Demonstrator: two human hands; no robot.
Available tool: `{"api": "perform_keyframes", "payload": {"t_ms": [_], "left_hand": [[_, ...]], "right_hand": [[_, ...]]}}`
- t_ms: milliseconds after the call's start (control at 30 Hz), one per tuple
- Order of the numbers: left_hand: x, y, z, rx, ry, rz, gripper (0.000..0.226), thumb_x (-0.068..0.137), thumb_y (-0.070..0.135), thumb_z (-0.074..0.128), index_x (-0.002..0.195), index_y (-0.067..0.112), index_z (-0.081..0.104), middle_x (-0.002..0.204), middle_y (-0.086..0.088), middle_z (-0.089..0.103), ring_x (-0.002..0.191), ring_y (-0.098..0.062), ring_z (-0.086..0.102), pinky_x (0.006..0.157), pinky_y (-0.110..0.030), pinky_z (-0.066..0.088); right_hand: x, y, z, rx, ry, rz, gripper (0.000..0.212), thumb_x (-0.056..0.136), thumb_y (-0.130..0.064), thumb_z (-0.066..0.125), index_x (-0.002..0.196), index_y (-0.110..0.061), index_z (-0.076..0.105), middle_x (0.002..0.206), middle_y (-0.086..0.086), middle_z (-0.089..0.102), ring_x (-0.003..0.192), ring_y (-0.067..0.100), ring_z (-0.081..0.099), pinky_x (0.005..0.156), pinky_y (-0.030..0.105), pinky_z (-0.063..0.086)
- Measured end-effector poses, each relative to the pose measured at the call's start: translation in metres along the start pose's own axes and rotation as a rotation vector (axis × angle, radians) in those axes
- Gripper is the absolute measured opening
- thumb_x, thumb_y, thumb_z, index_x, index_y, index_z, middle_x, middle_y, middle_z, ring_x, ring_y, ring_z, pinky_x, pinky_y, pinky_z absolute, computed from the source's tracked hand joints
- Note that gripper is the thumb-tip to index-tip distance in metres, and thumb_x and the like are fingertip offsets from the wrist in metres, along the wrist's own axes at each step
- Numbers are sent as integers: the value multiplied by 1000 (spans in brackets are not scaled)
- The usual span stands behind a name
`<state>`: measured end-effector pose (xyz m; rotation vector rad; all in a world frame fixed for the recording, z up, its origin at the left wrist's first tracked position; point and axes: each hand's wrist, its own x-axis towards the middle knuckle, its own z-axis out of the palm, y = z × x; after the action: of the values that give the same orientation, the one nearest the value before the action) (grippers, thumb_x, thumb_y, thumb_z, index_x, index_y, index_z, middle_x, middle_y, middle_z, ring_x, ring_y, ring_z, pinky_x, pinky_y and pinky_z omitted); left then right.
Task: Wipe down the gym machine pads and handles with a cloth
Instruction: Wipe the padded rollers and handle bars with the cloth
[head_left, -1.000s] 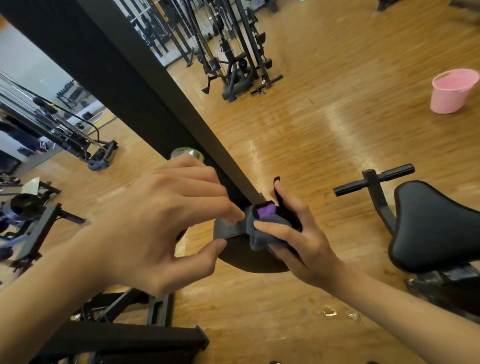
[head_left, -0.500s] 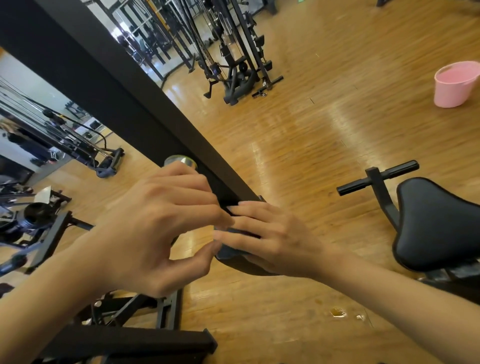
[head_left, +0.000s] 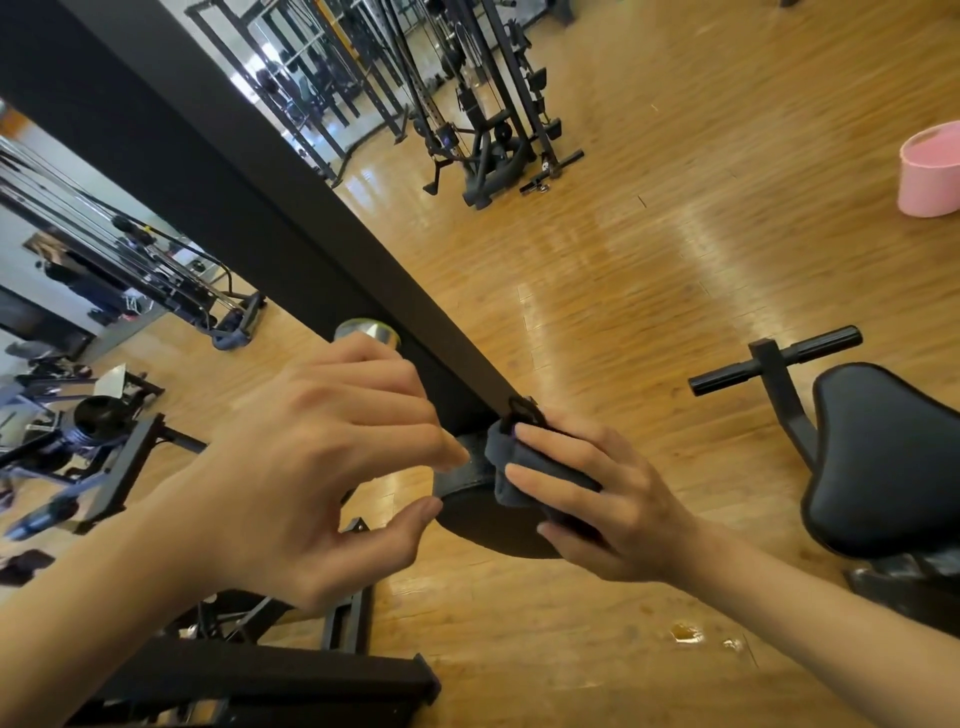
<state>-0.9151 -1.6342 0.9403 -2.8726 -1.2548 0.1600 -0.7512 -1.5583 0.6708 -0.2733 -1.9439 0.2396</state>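
A small round black pad (head_left: 483, 519) hangs at the lower end of a thick black machine beam (head_left: 249, 218). My right hand (head_left: 597, 499) presses a dark grey cloth (head_left: 524, 467) against the pad's upper right side, next to a black clip. My left hand (head_left: 311, 462) pinches the pad's left rim between thumb and fingertips. A chrome end cap (head_left: 369, 332) shows just above my left knuckles.
A black padded seat (head_left: 883, 457) with a black handle bar (head_left: 779, 358) stands at the right. A pink bucket (head_left: 930, 171) sits on the wooden floor at the far right. Black frame parts (head_left: 260, 670) lie below my left arm. Cable machines stand behind. A small wet spot (head_left: 685, 631) marks the floor.
My right hand covered the pad half a second ago; it has now slid right and down, so the cloth shows again. My left hand keeps its pinch on the pad's rim.
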Motion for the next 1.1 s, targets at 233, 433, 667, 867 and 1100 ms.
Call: {"api": "perform_keyframes", "payload": {"t_ms": [233, 433, 667, 867, 1100], "left_hand": [[0, 1, -1, 100, -60, 16, 22, 88, 32, 63, 91, 18, 80, 76, 7, 66, 75, -18, 60, 84, -39, 43], [-8, -6, -2, 153, -113, -8, 26, 87, 38, 63, 92, 19, 79, 78, 6, 67, 77, -19, 59, 86, -40, 44], [-1, -4, -3, 151, -134, 13, 26, 88, 39, 62, 90, 19, 78, 78, 6, 66, 76, -20, 57, 85, -40, 42], [-1, -6, -1, 137, -109, 12, 27, 87, 37, 63, 93, 17, 79, 79, 5, 66, 76, -22, 58, 83, -42, 42], [1, -7, -1, 110, -114, 23, 29, 89, 38, 59, 95, 18, 79, 81, 5, 69, 76, -23, 61, 79, -49, 44]], "right_hand": [[68, -13, 18, -10, -163, -293, 30, 102, -9, 60, 132, -9, 65, 128, 12, 66, 117, 29, 60, 104, 41, 48], [20, 0, 9, -36, -78, -159, 39, 98, -6, 68, 137, -11, 64, 141, 18, 59, 133, 35, 55, 111, 44, 47], [65, -9, 18, -12, -171, -215, 29, 101, -29, 62, 123, -13, 73, 125, 13, 66, 122, 31, 59, 108, 43, 46], [5, 2, 28, 5, 84, -28, 43, 93, -23, 78, 132, -19, 60, 141, 13, 51, 134, 36, 50, 111, 50, 45], [9, -2, 32, 17, 124, 36, 46, 95, -34, 75, 134, -17, 57, 141, 17, 49, 132, 39, 51, 111, 57, 43]]}}
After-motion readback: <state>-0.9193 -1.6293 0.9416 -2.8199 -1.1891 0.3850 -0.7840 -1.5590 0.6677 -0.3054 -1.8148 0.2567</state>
